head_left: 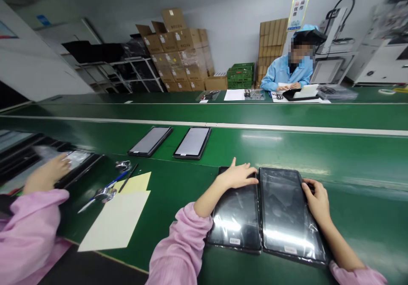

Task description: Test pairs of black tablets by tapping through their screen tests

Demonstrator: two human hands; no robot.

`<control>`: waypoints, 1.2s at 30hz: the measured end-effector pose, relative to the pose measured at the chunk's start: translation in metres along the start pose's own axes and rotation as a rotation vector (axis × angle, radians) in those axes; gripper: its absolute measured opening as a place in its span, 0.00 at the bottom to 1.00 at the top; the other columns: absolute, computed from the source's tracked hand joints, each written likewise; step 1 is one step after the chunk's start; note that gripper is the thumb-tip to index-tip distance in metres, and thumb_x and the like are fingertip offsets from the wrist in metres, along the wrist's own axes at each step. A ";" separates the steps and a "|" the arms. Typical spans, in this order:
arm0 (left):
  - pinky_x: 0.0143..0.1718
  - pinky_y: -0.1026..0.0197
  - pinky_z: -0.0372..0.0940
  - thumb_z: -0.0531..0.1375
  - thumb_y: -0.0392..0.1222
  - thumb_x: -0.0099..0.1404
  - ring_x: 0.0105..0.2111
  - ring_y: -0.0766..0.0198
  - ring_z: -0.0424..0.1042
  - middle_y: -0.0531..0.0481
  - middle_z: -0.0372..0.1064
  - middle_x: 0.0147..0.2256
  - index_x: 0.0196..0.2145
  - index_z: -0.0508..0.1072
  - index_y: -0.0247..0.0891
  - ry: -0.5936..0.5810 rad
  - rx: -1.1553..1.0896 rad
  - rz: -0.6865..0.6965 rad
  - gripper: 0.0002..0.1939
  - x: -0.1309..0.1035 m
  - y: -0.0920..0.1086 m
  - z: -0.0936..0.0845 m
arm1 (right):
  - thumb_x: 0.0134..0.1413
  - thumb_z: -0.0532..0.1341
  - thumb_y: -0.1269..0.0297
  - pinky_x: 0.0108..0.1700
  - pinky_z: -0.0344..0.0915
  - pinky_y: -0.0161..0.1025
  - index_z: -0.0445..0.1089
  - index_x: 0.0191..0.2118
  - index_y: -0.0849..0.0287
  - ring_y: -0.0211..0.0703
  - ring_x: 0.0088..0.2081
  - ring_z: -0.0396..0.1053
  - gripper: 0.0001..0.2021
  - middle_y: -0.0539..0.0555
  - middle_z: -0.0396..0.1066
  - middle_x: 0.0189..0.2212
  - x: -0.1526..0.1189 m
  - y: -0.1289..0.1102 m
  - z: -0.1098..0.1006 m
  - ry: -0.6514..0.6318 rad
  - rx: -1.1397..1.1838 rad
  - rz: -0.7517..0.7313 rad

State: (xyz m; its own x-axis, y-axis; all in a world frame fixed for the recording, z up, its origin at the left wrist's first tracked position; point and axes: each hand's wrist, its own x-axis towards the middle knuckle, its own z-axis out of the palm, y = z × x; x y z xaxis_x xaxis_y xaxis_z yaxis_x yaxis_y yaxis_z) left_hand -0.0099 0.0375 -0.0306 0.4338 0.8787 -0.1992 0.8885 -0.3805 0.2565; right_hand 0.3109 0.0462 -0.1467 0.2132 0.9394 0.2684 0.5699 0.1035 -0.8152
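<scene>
Two dark tablets lie side by side on the green bench in front of me, with glossy clear film over their screens and a small white label at the near end. My left hand [239, 176] rests across the upper part of the left tablet [237, 217], its fingers apart and reaching to that tablet's right edge. Around the upper right edge of the right tablet [287, 208] my right hand [317, 198] is closed, thumb on the front; its other fingers are partly hidden. The tablets are nearly touching.
Two tablets with pale screens [151, 141] [193, 142] lie farther back. At left are cream paper [117, 221], a pen [119, 178] and a co-worker's pink sleeve [32, 217], hand over stacked tablets [83, 166]. A person in blue [274, 72] sits across the bench.
</scene>
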 end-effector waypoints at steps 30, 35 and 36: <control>0.62 0.21 0.36 0.47 0.46 0.73 0.66 0.43 0.56 0.39 0.55 0.67 0.65 0.58 0.44 0.212 0.080 -0.396 0.24 -0.002 -0.101 -0.055 | 0.53 0.55 0.43 0.43 0.68 0.51 0.76 0.40 0.52 0.57 0.43 0.68 0.22 0.58 0.73 0.40 -0.002 -0.003 0.005 -0.005 0.036 -0.043; 0.66 0.34 0.47 0.46 0.49 0.74 0.66 0.51 0.56 0.42 0.57 0.66 0.63 0.60 0.43 0.037 0.001 -0.122 0.23 0.006 -0.049 -0.029 | 0.55 0.55 0.47 0.44 0.67 0.52 0.76 0.41 0.54 0.58 0.44 0.68 0.20 0.59 0.73 0.40 -0.003 -0.004 0.006 -0.007 0.041 -0.060; 0.66 0.38 0.48 0.47 0.50 0.74 0.66 0.53 0.56 0.44 0.57 0.67 0.64 0.59 0.45 -0.001 -0.015 -0.051 0.24 0.008 -0.036 -0.023 | 0.55 0.55 0.48 0.45 0.67 0.53 0.76 0.41 0.54 0.58 0.44 0.67 0.19 0.59 0.73 0.41 -0.003 -0.005 0.007 -0.009 0.039 -0.057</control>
State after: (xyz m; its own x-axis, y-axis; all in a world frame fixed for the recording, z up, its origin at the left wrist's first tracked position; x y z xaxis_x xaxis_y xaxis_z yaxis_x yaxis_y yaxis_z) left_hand -0.0421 0.0646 -0.0197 0.3884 0.8965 -0.2133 0.9071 -0.3310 0.2601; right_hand 0.3021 0.0452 -0.1467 0.1734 0.9346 0.3106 0.5498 0.1698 -0.8179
